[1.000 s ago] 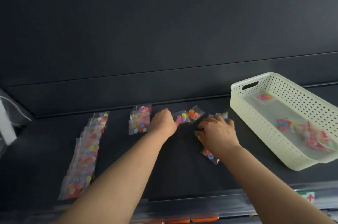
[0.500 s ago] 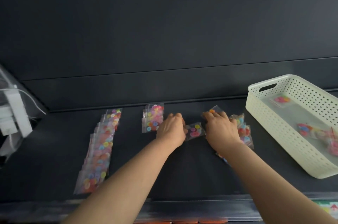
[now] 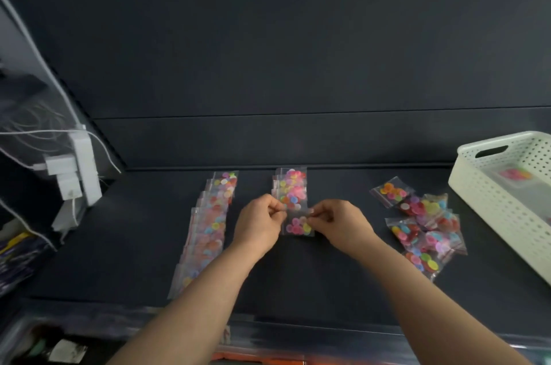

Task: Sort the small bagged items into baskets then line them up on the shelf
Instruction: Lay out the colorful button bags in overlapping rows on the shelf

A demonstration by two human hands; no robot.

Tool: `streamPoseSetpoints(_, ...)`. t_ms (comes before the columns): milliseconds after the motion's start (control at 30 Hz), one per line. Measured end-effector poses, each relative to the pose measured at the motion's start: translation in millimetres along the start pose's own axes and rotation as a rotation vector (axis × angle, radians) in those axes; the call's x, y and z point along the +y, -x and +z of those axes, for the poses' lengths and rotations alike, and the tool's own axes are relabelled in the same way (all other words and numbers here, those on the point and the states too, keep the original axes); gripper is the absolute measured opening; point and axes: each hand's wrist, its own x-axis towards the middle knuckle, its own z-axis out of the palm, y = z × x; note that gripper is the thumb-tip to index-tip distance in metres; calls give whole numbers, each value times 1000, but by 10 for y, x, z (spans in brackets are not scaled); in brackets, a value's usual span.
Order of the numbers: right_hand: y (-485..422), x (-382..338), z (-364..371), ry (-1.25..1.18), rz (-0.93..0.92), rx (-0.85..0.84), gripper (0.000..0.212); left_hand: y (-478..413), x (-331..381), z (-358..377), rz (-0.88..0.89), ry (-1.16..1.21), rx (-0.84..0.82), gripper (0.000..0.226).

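Reaching forward over the dark shelf (image 3: 313,281) on bare forearms, the left hand (image 3: 259,223) and right hand (image 3: 337,223) each pinch a top corner of one small clear bag (image 3: 298,227) of coloured discs, its top edge running left to right, at the near end of a short front-to-back row of bags (image 3: 290,185).

okay, two arms in view now: my left hand (image 3: 258,223) and right hand (image 3: 340,223) are bare, left forearm (image 3: 208,290) and right forearm (image 3: 411,290) bare as well, uncovered right down to the bottom of my view.
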Motion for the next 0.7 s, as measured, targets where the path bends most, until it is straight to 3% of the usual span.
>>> streamPoseSetpoints(133,-39,-159,160,6,53,112,25,-101,-120,-59,-51,5,51,29)
streamPoseSetpoints(333,-180,-218,309,191,61,277,26,-302,-168,-28,-12,-49,106,41)
streamPoseSetpoints(567,-218,-157,353,380,-24,376,13,-337,-202,-34,76,-121,103,46)
streamPoseSetpoints(700,-121,-107,200,503,-75,360,17,-292,-15,-55,164,-141,97,29)
